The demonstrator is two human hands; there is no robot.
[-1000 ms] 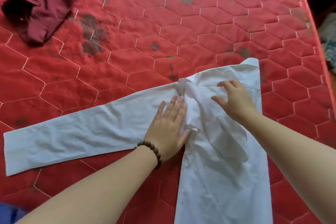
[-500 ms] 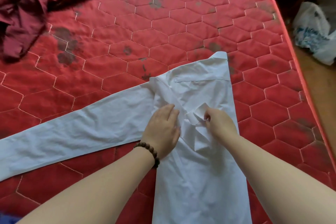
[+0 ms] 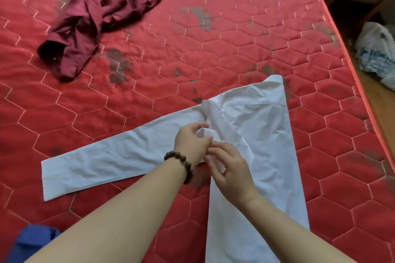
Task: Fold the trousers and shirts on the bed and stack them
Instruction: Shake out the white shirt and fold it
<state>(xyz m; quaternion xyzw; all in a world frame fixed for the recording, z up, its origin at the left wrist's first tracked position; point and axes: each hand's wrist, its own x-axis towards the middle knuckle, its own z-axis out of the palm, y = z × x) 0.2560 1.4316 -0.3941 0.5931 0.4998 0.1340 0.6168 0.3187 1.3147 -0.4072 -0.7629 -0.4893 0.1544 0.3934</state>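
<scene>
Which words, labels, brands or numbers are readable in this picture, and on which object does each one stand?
No text can be read.
Plastic bag on the floor beside the bed: blue print, too blurred to read.
White shirt, maroon garment, red mattress: no writing visible.

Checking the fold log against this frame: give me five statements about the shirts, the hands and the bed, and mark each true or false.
1. Both hands pinch fabric of the white shirt. True: the left hand and the right hand meet at a bunched bit near its middle.
2. The white shirt's sleeve is folded across the body. False: it lies stretched out flat to the left.
3. The maroon shirt is neatly folded. False: it lies crumpled at the far left.
4. A beaded bracelet is on the left wrist. True.
5. The mattress is blue. False: it is red and quilted.
</scene>
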